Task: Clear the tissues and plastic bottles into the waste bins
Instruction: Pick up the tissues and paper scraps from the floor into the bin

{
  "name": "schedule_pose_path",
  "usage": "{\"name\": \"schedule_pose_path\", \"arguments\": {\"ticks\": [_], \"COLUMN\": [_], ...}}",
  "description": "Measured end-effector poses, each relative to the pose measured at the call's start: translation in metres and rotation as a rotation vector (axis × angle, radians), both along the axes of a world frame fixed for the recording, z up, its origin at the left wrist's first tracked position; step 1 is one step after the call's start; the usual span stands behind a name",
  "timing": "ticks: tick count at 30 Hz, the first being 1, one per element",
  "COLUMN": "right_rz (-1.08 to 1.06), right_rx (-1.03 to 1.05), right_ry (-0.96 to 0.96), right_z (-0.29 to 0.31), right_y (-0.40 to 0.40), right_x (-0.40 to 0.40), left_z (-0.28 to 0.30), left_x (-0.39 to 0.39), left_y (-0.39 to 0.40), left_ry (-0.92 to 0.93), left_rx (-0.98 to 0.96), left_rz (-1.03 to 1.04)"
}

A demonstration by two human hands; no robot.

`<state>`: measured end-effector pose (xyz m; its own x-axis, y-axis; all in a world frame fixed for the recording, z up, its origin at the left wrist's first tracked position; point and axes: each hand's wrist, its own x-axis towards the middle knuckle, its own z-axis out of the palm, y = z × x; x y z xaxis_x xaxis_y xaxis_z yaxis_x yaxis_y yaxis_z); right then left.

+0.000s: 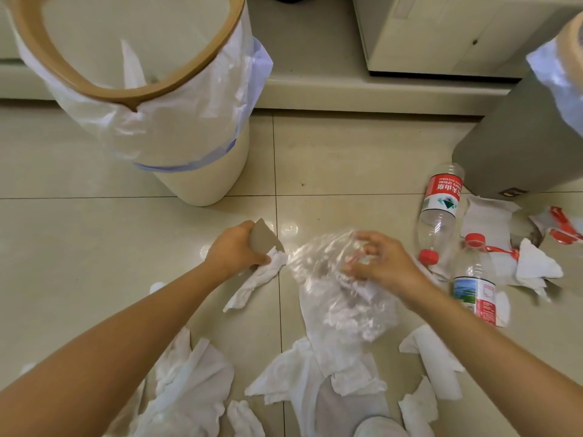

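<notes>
Here, at the centre of the frame, the left hand [235, 249] is closed around a grey-brown piece of card [263, 239] together with a crumpled white tissue [255, 283] that trails down from the fist toward the tiled floor [347, 159]. Just to its right, the right hand [380, 263] pinches a crinkled clear plastic bag [340, 279] with curled fingers; the bag looks blurred, and white tissue shows through it. More torn tissues [315, 373] are strewn across the lower part of the frame. At upper left stands a cream waste bin [202, 178] with a tan ring [132, 96] clamping a white liner, and a strip of tissue shows inside it. At the right edge a grey bin [517, 140] also carries a liner. Below it, at middle right, a clear bottle with a red label [440, 209] lies on the floor, its red cap toward the bottom of the frame. A second red-capped bottle [476, 279] lies just beside it, among white paper and red wrapper scraps [564, 228].
</notes>
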<state>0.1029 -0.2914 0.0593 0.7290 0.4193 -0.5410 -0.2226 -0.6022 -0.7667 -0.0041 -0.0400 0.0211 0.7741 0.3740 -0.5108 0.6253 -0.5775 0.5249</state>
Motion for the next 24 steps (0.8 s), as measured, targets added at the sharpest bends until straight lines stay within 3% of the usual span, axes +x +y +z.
{"name": "schedule_pose_path", "arguments": {"ticks": [6,15,19,24], "right_rz": [0.332,0.397,0.429,0.546], "right_rx": [-0.269,-0.575,-0.600,-0.604], "right_ry": [-0.359,-0.386,-0.368,-0.485], "right_z": [-0.033,-0.040,-0.045,-0.043], "right_y": [-0.001,0.005,0.011,0.011], "right_x": [-0.045,-0.050,-0.053,-0.057], "left_z": [0.005,0.008,0.013,0.022], "left_x": [-0.010,-0.020,-0.023,-0.031], "left_y": [0.001,-0.004,-0.004,-0.002], "left_ry": [-0.020,-0.077,-0.107,-0.220], "left_rx": [-0.003,-0.004,-0.064,-0.108], "left_rz": [0.014,-0.029,0.023,0.016]}}
